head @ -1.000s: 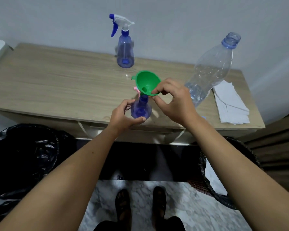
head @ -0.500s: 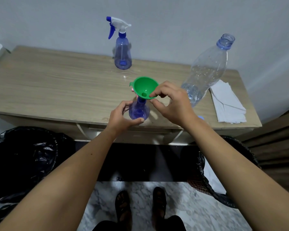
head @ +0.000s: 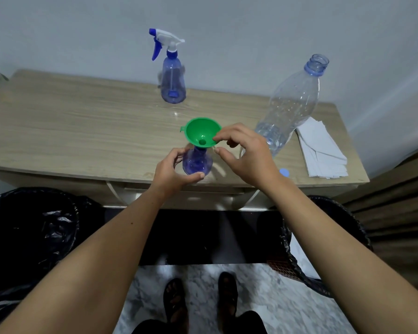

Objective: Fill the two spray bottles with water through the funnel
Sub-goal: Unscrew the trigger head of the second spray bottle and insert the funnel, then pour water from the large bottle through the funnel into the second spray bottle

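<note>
A blue spray bottle (head: 197, 162) without its head stands near the table's front edge, and my left hand (head: 171, 172) grips its base. A green funnel (head: 202, 131) sits in its neck, roughly upright. My right hand (head: 245, 153) is at the funnel's right side, index fingertip on the rim, thumb just below, fingers curled. A second blue spray bottle (head: 173, 80), with its white and blue trigger head on, stands at the back by the wall. A large clear water bottle (head: 292, 104), uncapped, holds a little water at the bottom and stands to the right.
A blue cap (head: 284, 172) lies near the wooden table's (head: 70, 131) front edge. White paper napkins (head: 320, 150) are stacked at the far right. Black bin bags (head: 27, 232) sit on the floor at both sides below the table. My feet show at the bottom.
The funnel has come down from a tilted, raised position and now sits upright in the bottle's neck. My left hand has stayed on the bottle.
</note>
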Demonstrator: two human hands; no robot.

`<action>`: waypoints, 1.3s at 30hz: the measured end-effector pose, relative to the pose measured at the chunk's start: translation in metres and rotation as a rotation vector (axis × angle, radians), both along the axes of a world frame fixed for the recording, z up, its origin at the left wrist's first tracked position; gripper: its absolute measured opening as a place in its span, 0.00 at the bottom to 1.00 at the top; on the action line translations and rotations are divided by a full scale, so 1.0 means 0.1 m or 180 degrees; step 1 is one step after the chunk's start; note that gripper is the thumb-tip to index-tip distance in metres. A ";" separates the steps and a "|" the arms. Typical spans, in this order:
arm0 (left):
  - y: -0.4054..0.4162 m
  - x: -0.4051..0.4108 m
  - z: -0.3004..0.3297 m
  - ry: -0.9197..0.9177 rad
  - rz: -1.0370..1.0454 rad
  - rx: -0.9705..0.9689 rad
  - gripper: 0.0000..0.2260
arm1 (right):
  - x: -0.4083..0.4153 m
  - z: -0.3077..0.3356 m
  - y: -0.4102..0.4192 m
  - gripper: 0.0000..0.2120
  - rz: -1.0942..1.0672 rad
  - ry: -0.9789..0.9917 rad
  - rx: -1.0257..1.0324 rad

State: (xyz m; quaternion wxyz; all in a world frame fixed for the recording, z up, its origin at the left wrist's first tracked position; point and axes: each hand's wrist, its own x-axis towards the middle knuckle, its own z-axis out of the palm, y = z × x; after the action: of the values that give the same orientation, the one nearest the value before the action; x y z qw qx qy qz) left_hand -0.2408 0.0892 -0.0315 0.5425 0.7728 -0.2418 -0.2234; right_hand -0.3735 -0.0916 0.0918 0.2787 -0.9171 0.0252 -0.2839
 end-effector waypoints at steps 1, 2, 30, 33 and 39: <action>0.00 0.00 0.01 0.0013 -0.0025 0.0006 0.44 | -0.02 0.03 0.00 0.08 -0.0037 -0.0034 0.0057; 0.00 0.00 0.02 0.0029 -0.0050 0.0021 0.44 | -0.05 0.06 0.00 0.08 -0.0090 -0.0070 0.0111; -0.02 0.03 -0.03 0.0071 -0.0092 -0.0157 0.37 | -0.24 -0.08 -0.46 0.47 -0.1936 -0.0671 0.1833; -0.02 0.04 -0.05 0.0055 -0.0111 -0.0162 0.39 | -0.21 -0.07 -0.47 0.44 -0.1891 -0.0689 0.1948; -0.03 0.05 -0.12 0.0040 -0.0105 -0.0177 0.39 | -0.23 -0.10 -0.49 0.35 -0.1970 -0.0524 0.1779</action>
State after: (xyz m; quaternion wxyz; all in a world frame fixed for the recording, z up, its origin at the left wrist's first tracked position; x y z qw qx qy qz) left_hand -0.2357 0.0861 -0.0439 0.5615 0.7520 -0.2572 -0.2303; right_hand -0.3963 -0.1410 0.0821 0.4194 -0.7297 0.3531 -0.4087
